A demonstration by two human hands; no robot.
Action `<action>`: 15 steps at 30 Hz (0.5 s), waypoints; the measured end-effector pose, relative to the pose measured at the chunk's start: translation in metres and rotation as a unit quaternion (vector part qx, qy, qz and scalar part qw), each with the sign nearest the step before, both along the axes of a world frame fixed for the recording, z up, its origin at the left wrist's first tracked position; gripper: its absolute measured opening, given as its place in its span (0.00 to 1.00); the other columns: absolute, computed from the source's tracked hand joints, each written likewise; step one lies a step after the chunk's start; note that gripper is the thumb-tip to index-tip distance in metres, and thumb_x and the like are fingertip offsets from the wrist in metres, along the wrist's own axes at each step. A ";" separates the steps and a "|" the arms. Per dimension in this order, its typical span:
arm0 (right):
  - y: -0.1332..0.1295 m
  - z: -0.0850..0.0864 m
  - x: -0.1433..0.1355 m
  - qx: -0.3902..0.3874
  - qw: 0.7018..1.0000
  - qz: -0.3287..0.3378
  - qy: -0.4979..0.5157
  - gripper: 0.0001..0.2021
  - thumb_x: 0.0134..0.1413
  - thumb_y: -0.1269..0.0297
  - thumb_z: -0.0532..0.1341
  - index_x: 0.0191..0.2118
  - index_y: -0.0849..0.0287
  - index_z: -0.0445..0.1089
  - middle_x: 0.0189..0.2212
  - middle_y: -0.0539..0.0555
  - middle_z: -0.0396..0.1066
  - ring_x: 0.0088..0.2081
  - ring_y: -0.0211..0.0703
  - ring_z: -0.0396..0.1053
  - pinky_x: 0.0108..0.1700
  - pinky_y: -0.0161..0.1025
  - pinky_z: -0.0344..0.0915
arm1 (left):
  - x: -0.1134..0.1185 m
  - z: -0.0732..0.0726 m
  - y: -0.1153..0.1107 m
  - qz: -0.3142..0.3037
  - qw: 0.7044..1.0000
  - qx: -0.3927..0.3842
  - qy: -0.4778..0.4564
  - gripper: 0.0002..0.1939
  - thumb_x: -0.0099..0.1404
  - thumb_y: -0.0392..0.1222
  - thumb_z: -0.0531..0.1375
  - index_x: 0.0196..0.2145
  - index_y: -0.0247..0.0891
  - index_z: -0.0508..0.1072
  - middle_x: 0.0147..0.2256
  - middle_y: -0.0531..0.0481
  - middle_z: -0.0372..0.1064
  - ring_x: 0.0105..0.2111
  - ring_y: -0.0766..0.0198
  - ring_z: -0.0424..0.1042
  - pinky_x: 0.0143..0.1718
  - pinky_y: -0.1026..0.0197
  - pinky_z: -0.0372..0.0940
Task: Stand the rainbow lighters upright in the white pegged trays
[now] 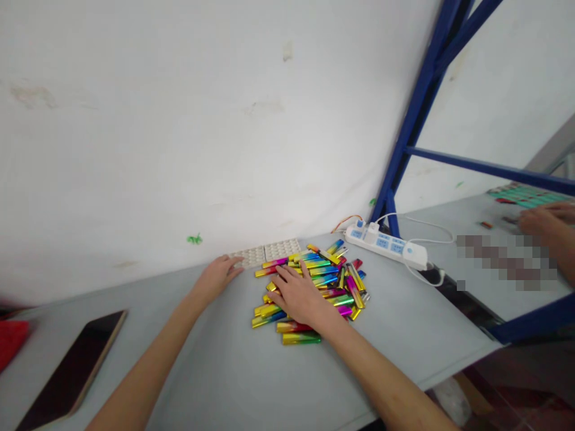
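Observation:
A heap of slim, shiny, lighter-like pieces [326, 271] in gradient yellow, blue, green, red and magenta lies on the grey table. My right hand [296, 293] rests palm down on the left part of this heap, its fingers spread over the pieces and hiding some of them. Behind the heap, against the wall, stands a white tray [252, 257] with a grid of holes, and a second white tray [283, 248] adjoins it. My left hand [218, 277] touches the left end of the nearer tray, thumb apart from the fingers.
A white power strip [386, 244] with plugs and cables lies right of the heap. Beyond it rises a blue metal frame [404, 131]. A dark-screened phone or tablet [76, 365] and a red item [12, 341] are at left. Another person's hand [545, 224] works at far right.

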State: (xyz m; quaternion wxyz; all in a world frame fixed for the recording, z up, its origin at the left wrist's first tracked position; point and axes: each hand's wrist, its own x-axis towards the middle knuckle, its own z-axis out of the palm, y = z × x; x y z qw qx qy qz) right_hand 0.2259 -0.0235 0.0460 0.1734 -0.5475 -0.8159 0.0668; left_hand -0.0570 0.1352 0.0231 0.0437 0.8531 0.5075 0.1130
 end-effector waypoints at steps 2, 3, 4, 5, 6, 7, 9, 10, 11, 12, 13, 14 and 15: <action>0.000 0.001 0.000 0.006 1.000 0.004 0.004 0.19 0.87 0.53 0.59 0.67 0.56 0.78 0.75 0.66 0.74 0.78 0.61 0.68 0.83 0.72 0.52 | 0.015 0.000 0.006 -0.013 1.000 -0.002 -0.004 0.25 0.79 0.54 0.58 0.64 0.44 0.85 0.42 0.44 0.79 0.44 0.48 0.82 0.54 0.52 0.77; 0.000 0.001 0.000 0.010 1.000 0.006 0.005 0.18 0.87 0.53 0.60 0.67 0.57 0.78 0.75 0.66 0.74 0.77 0.61 0.68 0.83 0.73 0.53 | 0.021 -0.001 0.008 -0.017 1.000 -0.002 -0.006 0.25 0.79 0.54 0.59 0.64 0.45 0.85 0.43 0.45 0.79 0.44 0.49 0.82 0.54 0.52 0.77; 0.000 0.001 0.000 0.012 1.000 0.007 0.006 0.18 0.87 0.53 0.60 0.67 0.57 0.78 0.74 0.67 0.74 0.77 0.61 0.68 0.83 0.73 0.53 | 0.024 -0.001 0.009 -0.019 1.000 0.000 -0.008 0.25 0.79 0.55 0.59 0.64 0.45 0.85 0.44 0.45 0.78 0.44 0.49 0.82 0.54 0.52 0.77; 0.000 0.000 -0.001 0.013 1.000 0.008 0.006 0.19 0.87 0.53 0.59 0.67 0.57 0.78 0.74 0.67 0.74 0.77 0.61 0.68 0.83 0.73 0.54 | 0.027 -0.002 0.009 -0.018 1.000 0.002 -0.010 0.25 0.79 0.56 0.59 0.65 0.46 0.85 0.45 0.45 0.77 0.44 0.50 0.82 0.54 0.51 0.77; 0.000 0.000 -0.001 0.014 1.000 0.007 0.004 0.19 0.87 0.52 0.59 0.67 0.57 0.78 0.75 0.67 0.74 0.77 0.62 0.68 0.83 0.73 0.54 | 0.028 -0.002 0.008 -0.016 1.000 0.005 -0.011 0.26 0.79 0.56 0.60 0.65 0.46 0.84 0.47 0.45 0.77 0.45 0.49 0.82 0.54 0.51 0.78; 0.001 -0.001 -0.001 0.015 1.000 0.006 0.003 0.19 0.87 0.52 0.59 0.66 0.57 0.78 0.75 0.67 0.74 0.77 0.62 0.68 0.83 0.73 0.53 | 0.029 -0.001 0.007 -0.011 1.000 0.009 -0.011 0.26 0.78 0.57 0.60 0.66 0.46 0.84 0.48 0.44 0.76 0.45 0.49 0.82 0.53 0.51 0.78; 0.002 -0.003 -0.001 0.018 1.000 0.003 0.001 0.19 0.87 0.51 0.59 0.66 0.57 0.78 0.75 0.67 0.73 0.77 0.62 0.68 0.83 0.74 0.52 | 0.031 0.003 0.004 -0.004 1.000 0.019 -0.011 0.27 0.77 0.56 0.63 0.67 0.46 0.82 0.50 0.43 0.76 0.48 0.47 0.82 0.54 0.49 0.78; 0.002 -0.004 -0.001 0.019 1.000 0.002 0.001 0.19 0.87 0.51 0.59 0.66 0.56 0.78 0.75 0.66 0.73 0.77 0.61 0.68 0.83 0.74 0.52 | 0.033 0.007 0.002 -0.004 1.000 0.028 -0.009 0.27 0.77 0.56 0.64 0.67 0.46 0.82 0.52 0.42 0.76 0.50 0.45 0.81 0.56 0.48 0.78; 0.002 -0.004 -0.002 0.021 1.000 0.002 0.001 0.19 0.86 0.51 0.59 0.66 0.56 0.78 0.75 0.66 0.74 0.77 0.61 0.68 0.83 0.74 0.52 | 0.038 0.013 0.001 -0.008 0.999 0.038 -0.007 0.27 0.76 0.55 0.65 0.67 0.46 0.82 0.53 0.40 0.76 0.53 0.43 0.80 0.58 0.46 0.77; 0.002 -0.004 -0.001 0.021 1.000 0.003 0.002 0.19 0.86 0.51 0.59 0.66 0.56 0.78 0.74 0.66 0.74 0.76 0.61 0.69 0.83 0.73 0.52 | 0.045 0.018 0.000 -0.017 0.999 0.051 -0.002 0.26 0.76 0.54 0.65 0.67 0.46 0.82 0.55 0.39 0.77 0.56 0.42 0.79 0.60 0.44 0.76; 0.003 -0.004 -0.001 0.021 1.000 0.004 0.001 0.19 0.87 0.51 0.59 0.66 0.56 0.78 0.74 0.66 0.75 0.76 0.60 0.69 0.83 0.73 0.52 | 0.055 0.024 0.001 -0.030 0.997 0.065 0.001 0.24 0.77 0.54 0.65 0.66 0.47 0.82 0.57 0.38 0.77 0.58 0.40 0.78 0.63 0.43 0.75; 0.003 -0.004 -0.001 0.020 1.000 0.004 0.001 0.19 0.87 0.51 0.58 0.66 0.56 0.78 0.73 0.66 0.75 0.76 0.59 0.69 0.83 0.72 0.52 | 0.067 0.030 0.003 -0.045 0.996 0.072 0.006 0.22 0.78 0.53 0.65 0.64 0.47 0.83 0.57 0.38 0.77 0.59 0.40 0.77 0.64 0.42 0.74; 0.003 -0.003 -0.001 0.019 1.000 0.005 0.000 0.19 0.88 0.51 0.57 0.66 0.56 0.78 0.73 0.65 0.75 0.76 0.59 0.69 0.83 0.71 0.53 | 0.080 0.035 0.006 -0.067 0.995 0.067 0.011 0.20 0.79 0.52 0.64 0.62 0.47 0.85 0.58 0.38 0.78 0.61 0.39 0.76 0.65 0.41 0.74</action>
